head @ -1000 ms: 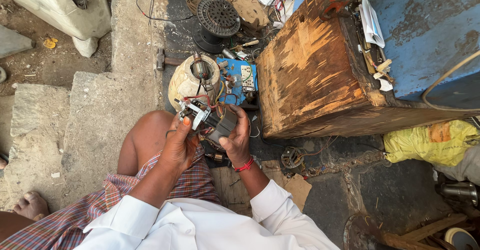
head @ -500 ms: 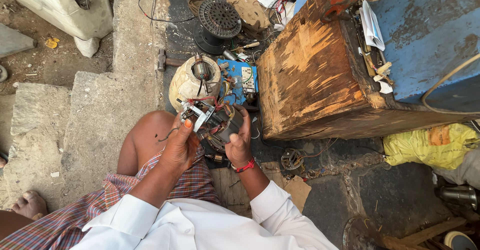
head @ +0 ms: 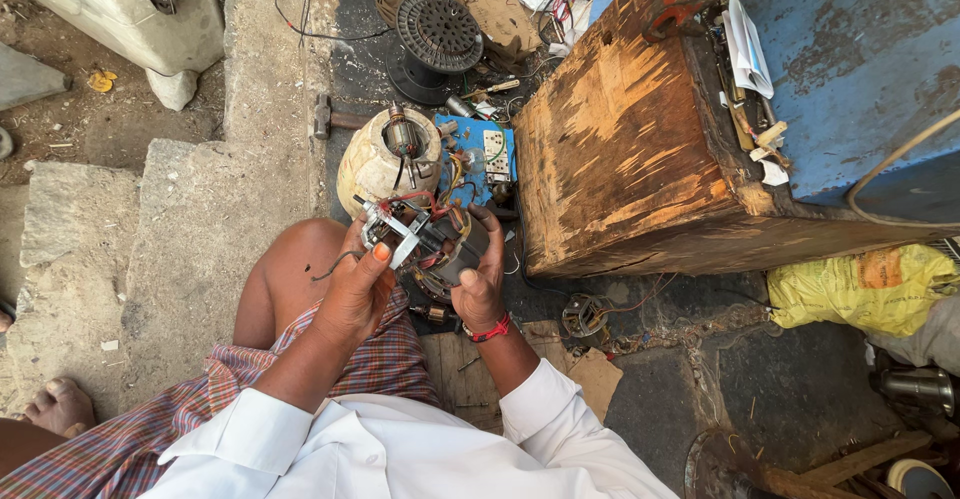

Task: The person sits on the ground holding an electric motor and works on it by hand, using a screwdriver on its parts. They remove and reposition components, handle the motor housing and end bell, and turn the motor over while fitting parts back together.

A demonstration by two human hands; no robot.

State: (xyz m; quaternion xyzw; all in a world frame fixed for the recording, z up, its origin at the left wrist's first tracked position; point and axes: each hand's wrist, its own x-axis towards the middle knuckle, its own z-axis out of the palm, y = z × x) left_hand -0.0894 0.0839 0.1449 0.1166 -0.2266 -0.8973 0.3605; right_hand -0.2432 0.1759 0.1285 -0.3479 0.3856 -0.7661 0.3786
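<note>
Left hand: the left hand (head: 352, 291) is wrapped around the left end of a small electric motor (head: 428, 242), thumb laid over its metal bracket, fingers closed on it.
Right hand: the right hand (head: 480, 284) is cupped under and around the dark right end of the motor, fingers curled up its far side; a red wristband (head: 487, 332) is worn at the wrist.
Motor, place: it is held in the air between both hands, above the bare knee (head: 300, 259) and just in front of a cream-coloured round housing (head: 385, 159) that stands on the ground.
Change: compared with a second ago, the motor has been turned a little in the hands and the grip of the left thumb has been shifted onto the bracket; the place of the hands has hardly altered. This is judged to be turning for inspection, not fitting or setting down.
Axis: the long axis is seen to run roughly left to right, tilted slightly, with the bracket and loose coloured wires at the left and the dark wound body at the right.
Around, left to right: stone steps (head: 120, 259), a hammer (head: 330, 117), a blue plate (head: 480, 154), a black fan wheel (head: 437, 34), a worn wooden box (head: 640, 149), a yellow bag (head: 860, 289).
</note>
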